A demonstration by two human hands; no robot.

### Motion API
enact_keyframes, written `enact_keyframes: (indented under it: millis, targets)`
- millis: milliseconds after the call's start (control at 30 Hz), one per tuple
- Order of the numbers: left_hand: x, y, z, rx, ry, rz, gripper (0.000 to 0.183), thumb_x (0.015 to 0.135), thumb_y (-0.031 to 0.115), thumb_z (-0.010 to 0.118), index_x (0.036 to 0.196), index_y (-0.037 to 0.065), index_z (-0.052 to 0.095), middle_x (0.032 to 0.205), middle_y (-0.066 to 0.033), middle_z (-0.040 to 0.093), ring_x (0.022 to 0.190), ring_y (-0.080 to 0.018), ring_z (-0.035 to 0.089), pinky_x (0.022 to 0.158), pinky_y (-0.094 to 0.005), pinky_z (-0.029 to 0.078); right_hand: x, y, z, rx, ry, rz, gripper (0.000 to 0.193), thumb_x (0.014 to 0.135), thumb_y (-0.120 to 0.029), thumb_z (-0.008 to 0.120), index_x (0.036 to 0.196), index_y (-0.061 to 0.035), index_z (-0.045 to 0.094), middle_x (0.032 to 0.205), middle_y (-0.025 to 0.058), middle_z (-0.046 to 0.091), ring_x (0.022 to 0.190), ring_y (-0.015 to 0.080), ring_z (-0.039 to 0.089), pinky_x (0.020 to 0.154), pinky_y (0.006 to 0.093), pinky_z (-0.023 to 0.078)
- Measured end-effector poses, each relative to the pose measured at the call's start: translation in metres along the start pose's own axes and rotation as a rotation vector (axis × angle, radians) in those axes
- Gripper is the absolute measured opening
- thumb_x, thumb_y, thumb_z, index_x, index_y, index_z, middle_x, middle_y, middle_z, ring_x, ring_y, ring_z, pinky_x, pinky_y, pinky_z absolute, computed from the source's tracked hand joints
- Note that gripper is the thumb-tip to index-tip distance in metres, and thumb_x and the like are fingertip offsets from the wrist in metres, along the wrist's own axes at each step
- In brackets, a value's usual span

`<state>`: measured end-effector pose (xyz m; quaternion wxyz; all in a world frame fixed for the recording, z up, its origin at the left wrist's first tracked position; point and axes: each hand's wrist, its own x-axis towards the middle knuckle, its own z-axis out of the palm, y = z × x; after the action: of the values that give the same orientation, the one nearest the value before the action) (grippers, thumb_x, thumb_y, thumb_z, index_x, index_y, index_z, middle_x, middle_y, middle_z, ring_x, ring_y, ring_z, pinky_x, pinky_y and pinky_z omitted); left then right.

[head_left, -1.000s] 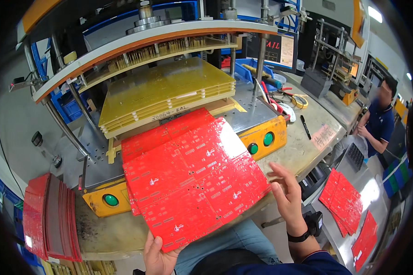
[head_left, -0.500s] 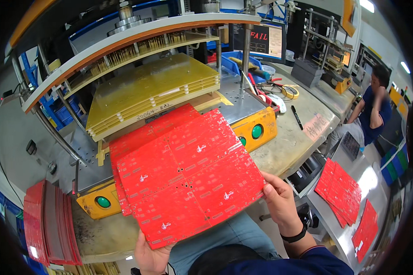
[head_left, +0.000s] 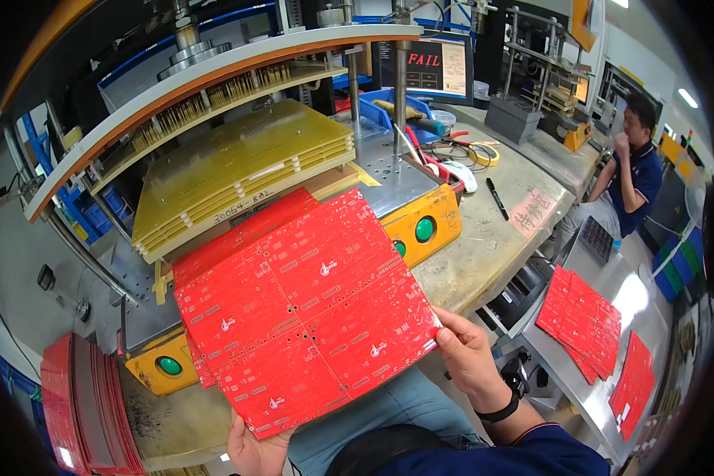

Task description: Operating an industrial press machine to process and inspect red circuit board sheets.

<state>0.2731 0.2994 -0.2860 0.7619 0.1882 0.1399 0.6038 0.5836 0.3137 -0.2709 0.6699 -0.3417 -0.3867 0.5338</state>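
A large red printed circuit board panel (head_left: 325,317), tilted and with its four-part printed side up, is held between my hands. My left hand (head_left: 258,454) grips its near left corner, the fingers partly hidden beneath it. At its right corner my right hand (head_left: 474,361) pinches the edge, thumb on top. A second red circuit board (head_left: 250,228) shows from under the held panel's far and left edges; the rest of it is covered. Just beyond the boards is the press-type test fixture, with a stacked yellow plate block (head_left: 246,163) below a row of pins (head_left: 206,99).
Green buttons (head_left: 425,230) sit on the fixture's yellow front. Stacked red boards (head_left: 83,404) stand at left; more boards (head_left: 583,325) lie on a metal table at right. A pen (head_left: 497,198), cables and a monitor (head_left: 432,71) are beyond. Another person (head_left: 631,170) sits at far right.
The held panel has shifted and turned slightly, covering more of the board beneath it. Both hands keep their grip. The whole view has moved a little. The other person's hand has changed position.
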Motion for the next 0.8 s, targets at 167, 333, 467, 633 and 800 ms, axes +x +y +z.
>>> enact_keyframes:
  millis: [167, 333, 467, 633, 800]
  targets:
    - [0.0016, 0.0004, -0.001, -0.053, -0.081, 0.005, 0.042, 0.096, 0.02, 0.043, 0.137, 0.013, 0.036, 0.134, -0.0133, 0.045, 0.12, -0.0284, 0.047, 0.096, -0.0522, 0.041, -0.0009, 0.0011, -0.0019, 0.042, -0.021, 0.024, 0.045, 0.093, -0.014, 0.054, 0.131, 0.0076, 0.042, 0.125, 0.0121, 0.054, 0.112, 0.0158, 0.052, 0.097, 0.0292, 0.04]
    - [0.0004, -0.0014, 0.0036, 0.038, -0.005, 0.046, 0.045, 0.095, 0.02, 0.043, 0.139, 0.016, 0.033, 0.137, -0.012, 0.042, 0.121, -0.0296, 0.046, 0.095, -0.0523, 0.043, 0.0001, 0.0027, -0.0026, 0.031, -0.015, 0.012, 0.045, 0.093, -0.014, 0.054, 0.131, 0.0073, 0.042, 0.125, 0.0121, 0.054, 0.112, 0.0161, 0.052, 0.096, 0.029, 0.04]
    - [0.0018, -0.0014, 0.0058, 0.055, -0.004, 0.038, 0.048, 0.095, 0.02, 0.044, 0.141, 0.017, 0.03, 0.139, -0.0115, 0.04, 0.123, -0.0305, 0.044, 0.096, -0.052, 0.043, 0.0, 0.0038, -0.0041, 0.038, -0.017, 0.015, 0.045, 0.093, -0.014, 0.054, 0.131, 0.0067, 0.042, 0.125, 0.0118, 0.054, 0.112, 0.0159, 0.052, 0.096, 0.0292, 0.04]
    - [0.0017, -0.0011, 0.0018, 0.063, -0.029, 0.034, 0.048, 0.095, 0.02, 0.044, 0.141, 0.017, 0.031, 0.139, -0.0107, 0.04, 0.124, -0.0306, 0.044, 0.096, -0.0523, 0.043, 0.0004, 0.0066, -0.0063, 0.035, -0.019, 0.024, 0.045, 0.093, -0.014, 0.054, 0.131, 0.0057, 0.042, 0.124, 0.0111, 0.054, 0.111, 0.0154, 0.052, 0.096, 0.029, 0.041]
    - [0.0005, -0.0015, -0.0034, 0.049, 0.005, 0.04, 0.046, 0.096, 0.022, 0.043, 0.14, 0.019, 0.033, 0.14, -0.0098, 0.04, 0.124, -0.0305, 0.044, 0.098, -0.0543, 0.04, -0.0002, 0.0097, -0.0102, -0.017, 0.03, 0.037, 0.043, 0.094, -0.014, 0.053, 0.131, 0.0036, 0.044, 0.124, 0.0091, 0.055, 0.111, 0.0133, 0.052, 0.095, 0.0282, 0.041]
